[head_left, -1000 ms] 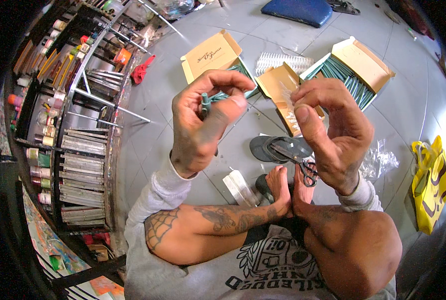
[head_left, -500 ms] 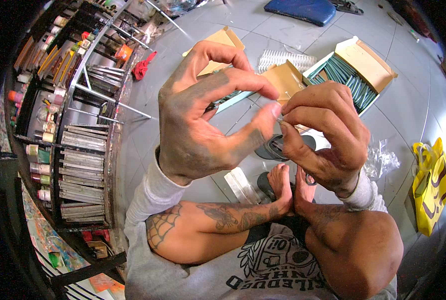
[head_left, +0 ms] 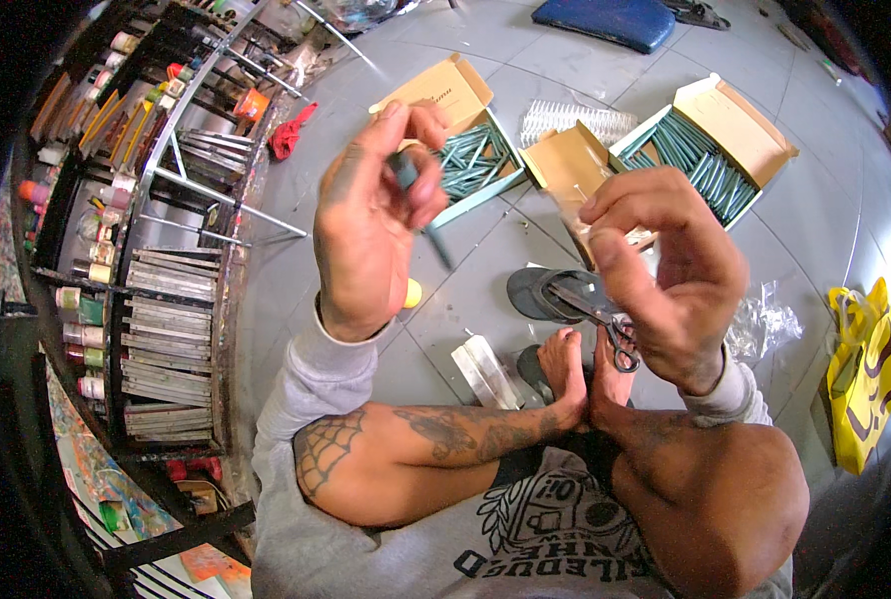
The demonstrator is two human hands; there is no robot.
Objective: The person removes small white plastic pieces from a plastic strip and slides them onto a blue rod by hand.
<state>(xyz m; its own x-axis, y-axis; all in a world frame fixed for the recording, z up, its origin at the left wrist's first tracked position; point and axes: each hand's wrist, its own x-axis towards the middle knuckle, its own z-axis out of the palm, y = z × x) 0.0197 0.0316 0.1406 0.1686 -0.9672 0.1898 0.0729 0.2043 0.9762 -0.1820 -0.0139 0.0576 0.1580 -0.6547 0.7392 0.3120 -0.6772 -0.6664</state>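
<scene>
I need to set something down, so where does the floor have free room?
Free: the floor between the right box of green sticks and the yellow plastic bag; also between the shelf and your left sleeve. Crowded: between right box and left box, with a brown box; around your feet, with sandals and scissors.

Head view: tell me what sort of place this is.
Probably an art or craft workshop: shelved jars of several colours, a surface covered in multicoloured smears, and open cardboard boxes of slim green sticks on the tiled floor.

green stick (head_left: 405,174) in left fingers (head_left: 429,200)
</scene>
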